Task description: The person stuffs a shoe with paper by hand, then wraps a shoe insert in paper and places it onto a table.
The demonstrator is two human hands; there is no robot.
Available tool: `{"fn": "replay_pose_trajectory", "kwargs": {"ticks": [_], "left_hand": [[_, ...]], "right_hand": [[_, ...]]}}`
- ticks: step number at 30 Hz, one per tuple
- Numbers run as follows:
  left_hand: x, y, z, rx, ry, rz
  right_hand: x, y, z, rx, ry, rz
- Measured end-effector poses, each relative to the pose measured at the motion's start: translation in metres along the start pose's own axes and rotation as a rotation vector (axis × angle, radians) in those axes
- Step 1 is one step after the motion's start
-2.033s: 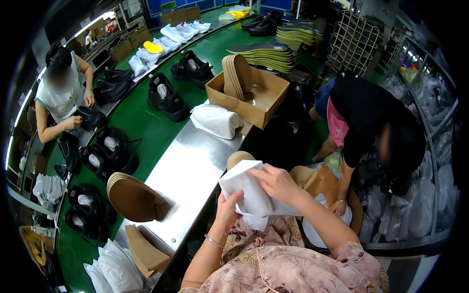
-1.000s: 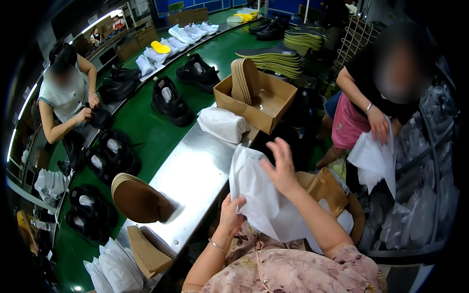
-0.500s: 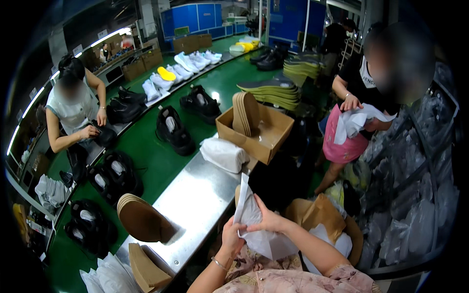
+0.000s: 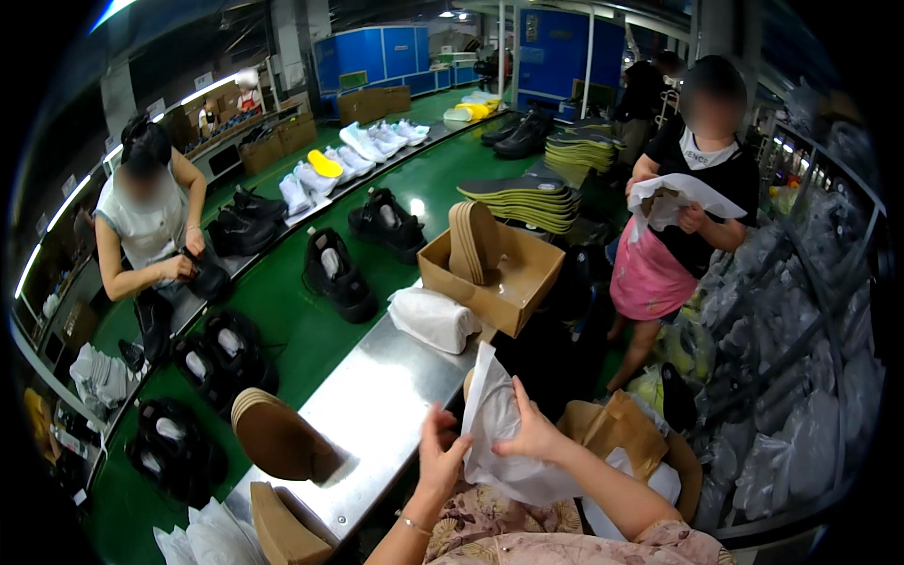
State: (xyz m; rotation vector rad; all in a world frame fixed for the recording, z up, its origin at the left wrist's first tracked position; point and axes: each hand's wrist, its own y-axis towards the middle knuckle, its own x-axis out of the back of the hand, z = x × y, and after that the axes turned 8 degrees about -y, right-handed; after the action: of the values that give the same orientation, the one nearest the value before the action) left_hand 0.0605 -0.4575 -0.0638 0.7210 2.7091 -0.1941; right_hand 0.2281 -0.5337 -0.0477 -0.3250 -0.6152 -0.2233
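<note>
In front of my body, a sheet of white tissue paper (image 4: 494,443) stands folded upright, its lower part hanging over my lap. My right hand (image 4: 535,428) is closed on it from the right, thumb across the front. A sliver of something tan (image 4: 468,381) shows behind the paper's left edge; most of it is hidden. My left hand (image 4: 441,461) is at the paper's left side, fingers raised and apart, thumb tip close to the sheet. Whether that thumb touches the paper I cannot tell. Beyond my hands, a white paper-wrapped bundle (image 4: 433,320) lies on the metal table (image 4: 363,395).
A cardboard box (image 4: 508,292) holds tan insoles (image 4: 471,240); more tan insoles (image 4: 278,433) stand at the table's near end. Black shoes (image 4: 337,273) line the green conveyor (image 4: 301,353). Co-workers stand left and right, the right one holding white paper (image 4: 673,202). Bagged goods (image 4: 800,377) fill a rack at right.
My left hand has come off the paper and its fingers have spread, while my right keeps hold. The co-worker at right has lifted and spread a paper sheet.
</note>
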Motion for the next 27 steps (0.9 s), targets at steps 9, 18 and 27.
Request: {"fn": "replay_pose_trajectory", "kwargs": {"ticks": [9,18,27], "left_hand": [[-0.023,0.042,-0.008,-0.373,0.48,-0.177],[-0.014,0.054,-0.013,-0.382,0.324,-0.307],[-0.057,0.018,-0.016,-0.235,0.224,0.16]], "right_hand": [[-0.028,-0.033,0.031,0.093,-0.628,-0.287],[-0.008,-0.029,-0.003,0.135,-0.473,-0.309],[-0.001,0.009,0.056,0.09,-0.661,-0.781]]}}
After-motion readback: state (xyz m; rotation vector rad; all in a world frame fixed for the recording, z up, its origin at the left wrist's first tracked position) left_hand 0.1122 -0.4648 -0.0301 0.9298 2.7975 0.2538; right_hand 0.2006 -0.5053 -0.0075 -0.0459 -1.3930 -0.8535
